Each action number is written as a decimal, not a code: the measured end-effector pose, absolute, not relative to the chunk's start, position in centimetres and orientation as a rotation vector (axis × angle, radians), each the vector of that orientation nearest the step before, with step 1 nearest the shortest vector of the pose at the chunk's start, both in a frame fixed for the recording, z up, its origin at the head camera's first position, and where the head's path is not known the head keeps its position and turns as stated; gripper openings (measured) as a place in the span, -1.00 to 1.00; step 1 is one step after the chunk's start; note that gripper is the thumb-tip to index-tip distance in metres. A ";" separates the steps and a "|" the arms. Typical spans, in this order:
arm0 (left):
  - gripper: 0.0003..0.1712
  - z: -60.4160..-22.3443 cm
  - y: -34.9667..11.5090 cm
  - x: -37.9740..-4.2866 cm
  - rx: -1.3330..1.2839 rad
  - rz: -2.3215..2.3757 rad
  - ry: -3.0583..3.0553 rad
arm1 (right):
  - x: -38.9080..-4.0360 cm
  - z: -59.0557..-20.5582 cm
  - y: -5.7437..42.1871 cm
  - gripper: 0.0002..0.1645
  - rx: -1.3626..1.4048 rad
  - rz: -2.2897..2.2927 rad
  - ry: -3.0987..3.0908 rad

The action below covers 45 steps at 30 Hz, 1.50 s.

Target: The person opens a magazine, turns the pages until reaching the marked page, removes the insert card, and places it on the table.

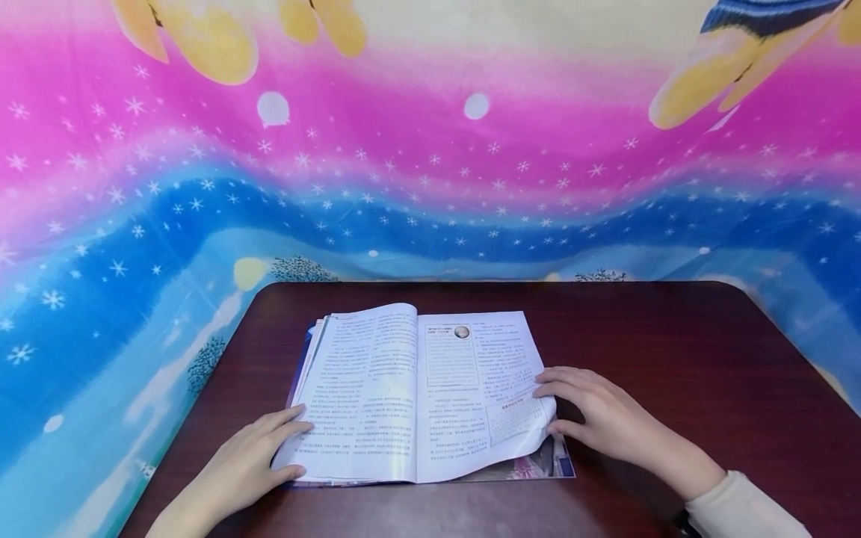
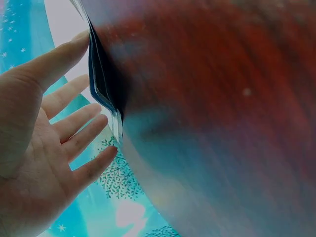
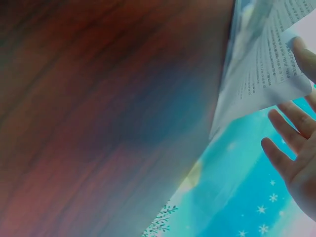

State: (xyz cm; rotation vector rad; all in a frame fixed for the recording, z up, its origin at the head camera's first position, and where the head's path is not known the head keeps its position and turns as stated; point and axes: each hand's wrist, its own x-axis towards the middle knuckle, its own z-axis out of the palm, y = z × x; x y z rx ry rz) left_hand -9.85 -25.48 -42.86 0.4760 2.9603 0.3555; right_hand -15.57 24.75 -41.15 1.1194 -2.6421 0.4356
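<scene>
An open magazine [image 1: 377, 373] lies on the table, showing two pages of small print. Its left page [image 1: 350, 441] carries my left hand [image 1: 235, 463], which rests at the outer edge with fingers extended. The left wrist view shows that hand [image 2: 54, 133] spread beside the magazine's edge [image 2: 98, 79]. At the other side, my right hand [image 1: 605, 411] pinches the outer edge of the right page [image 1: 464, 426] between thumb and fingers. That page's lower corner is lifted and bent, exposing a colored picture page [image 1: 525, 469] beneath. The right wrist view has the thumb [image 3: 302, 54] against the page.
A dark reddish-brown wooden table [image 1: 639, 329] with rounded far corners bears the magazine. Behind it hangs a pink and blue cloth [image 1: 403, 149] with snowflake prints. A light sleeve [image 1: 740, 508] covers the right forearm.
</scene>
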 end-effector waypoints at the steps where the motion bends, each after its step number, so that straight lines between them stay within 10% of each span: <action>1: -0.37 -42.8 -25.5 -9.8 0.482 0.353 2.964 | -15.6 -41.1 24.6 -0.45 1.122 0.445 -2.627; 24: -0.57 -39.9 -17.5 -12.2 0.844 0.478 3.211 | -16.7 -37.7 21.8 -0.45 1.130 0.634 -2.477; 45: -0.37 -36.6 -9.0 -12.8 1.497 0.897 3.054 | -16.7 -34.2 18.2 -0.51 1.182 0.644 -2.438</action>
